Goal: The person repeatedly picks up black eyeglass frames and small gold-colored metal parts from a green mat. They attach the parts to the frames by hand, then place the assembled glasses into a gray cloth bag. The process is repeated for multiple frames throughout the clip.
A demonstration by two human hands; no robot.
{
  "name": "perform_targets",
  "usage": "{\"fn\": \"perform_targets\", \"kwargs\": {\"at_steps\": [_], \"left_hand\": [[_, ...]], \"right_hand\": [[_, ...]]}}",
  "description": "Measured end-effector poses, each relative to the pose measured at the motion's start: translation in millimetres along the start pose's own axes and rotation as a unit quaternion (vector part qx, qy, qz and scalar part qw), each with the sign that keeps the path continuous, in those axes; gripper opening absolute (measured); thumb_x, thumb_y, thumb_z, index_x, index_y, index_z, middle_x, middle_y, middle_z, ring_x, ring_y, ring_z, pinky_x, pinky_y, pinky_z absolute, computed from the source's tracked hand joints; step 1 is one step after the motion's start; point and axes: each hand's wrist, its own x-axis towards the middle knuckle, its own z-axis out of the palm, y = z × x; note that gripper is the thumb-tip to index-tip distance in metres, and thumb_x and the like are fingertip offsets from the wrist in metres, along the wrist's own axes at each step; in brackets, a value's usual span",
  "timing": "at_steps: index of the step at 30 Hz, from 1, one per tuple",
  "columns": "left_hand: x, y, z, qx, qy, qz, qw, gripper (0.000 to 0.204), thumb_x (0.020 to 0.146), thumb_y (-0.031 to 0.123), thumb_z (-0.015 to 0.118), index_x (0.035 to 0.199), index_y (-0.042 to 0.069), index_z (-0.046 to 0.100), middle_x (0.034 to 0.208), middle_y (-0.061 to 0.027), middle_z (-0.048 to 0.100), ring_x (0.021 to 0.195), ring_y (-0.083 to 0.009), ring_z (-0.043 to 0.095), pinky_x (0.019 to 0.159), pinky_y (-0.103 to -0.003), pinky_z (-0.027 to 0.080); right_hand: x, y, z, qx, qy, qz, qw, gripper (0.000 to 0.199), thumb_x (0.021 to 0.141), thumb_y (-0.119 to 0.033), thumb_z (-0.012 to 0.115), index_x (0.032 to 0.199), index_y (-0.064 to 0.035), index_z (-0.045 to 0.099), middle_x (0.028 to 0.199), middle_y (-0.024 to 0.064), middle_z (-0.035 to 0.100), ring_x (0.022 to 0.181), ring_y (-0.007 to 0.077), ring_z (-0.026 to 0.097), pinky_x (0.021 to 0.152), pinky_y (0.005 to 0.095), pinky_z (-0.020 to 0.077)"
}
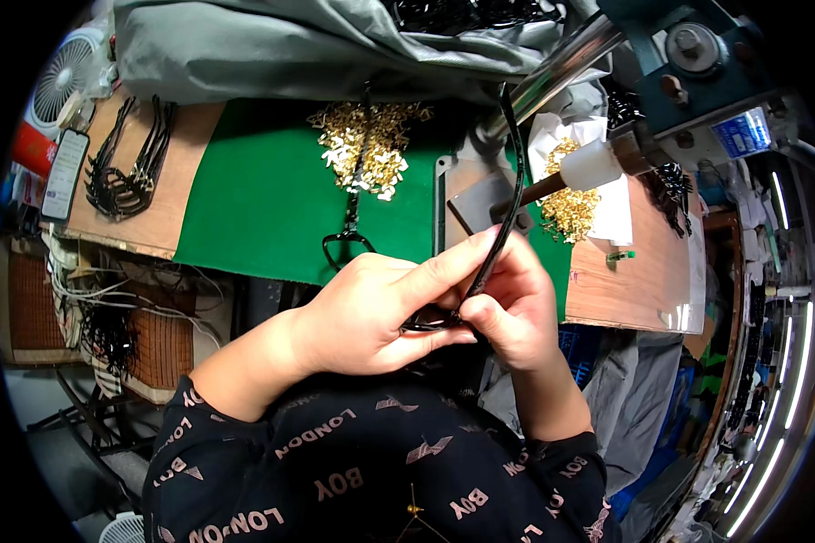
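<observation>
Black strap point(520, 181): left hand point(367, 312) and right hand point(520, 312) pinched it, likely for steadiness; gold pieces point(385, 154) lay handy.

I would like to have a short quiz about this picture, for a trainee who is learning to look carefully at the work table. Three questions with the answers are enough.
1. True or false: both the left hand and the right hand are touching the black strap.

2. Which thing lies partly under the right-hand pile of gold-coloured pieces?
A) a phone
B) white paper
C) a fan

3. Fill the gap with a colour: the left-hand pile of gold-coloured pieces lies on a ____ cloth.

Key: 1. True; 2. B; 3. green.
</observation>
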Motion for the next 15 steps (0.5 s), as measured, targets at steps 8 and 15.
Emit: {"fn": "perform_targets", "kwargs": {"at_steps": [8, 15], "left_hand": [[68, 20, 30, -0.297, 0.080, -0.138, 0.942, 0.071, 0.090, 0.002, 0.053, 0.146, 0.005, 0.009, 0.084, -0.0042, 0.057, 0.073, -0.0078, 0.052, 0.070, -0.023, 0.044], [117, 2, 67, -0.318, 0.162, -0.156, 0.921, 0.068, 0.090, 0.016, 0.057, 0.142, 0.002, 0.015, 0.080, -0.0132, 0.064, 0.071, -0.0148, 0.062, 0.065, -0.028, 0.049]], "right_hand": [[11, -55, -32, -0.176, 0.190, -0.086, 0.962, 0.015, 0.091, -0.009, 0.056, 0.078, -0.0020, 0.055, 0.068, -0.0008, 0.051, 0.064, 0.0045, 0.047, 0.056, 0.0197, 0.0379], [11, -169, -80, -0.416, 0.338, -0.445, 0.717, 0.046, 0.087, -0.041, 0.056, 0.118, -0.0063, 0.054, 0.111, 0.0130, 0.058, 0.100, 0.0212, 0.055, 0.090, 0.0369, 0.0431]]}}
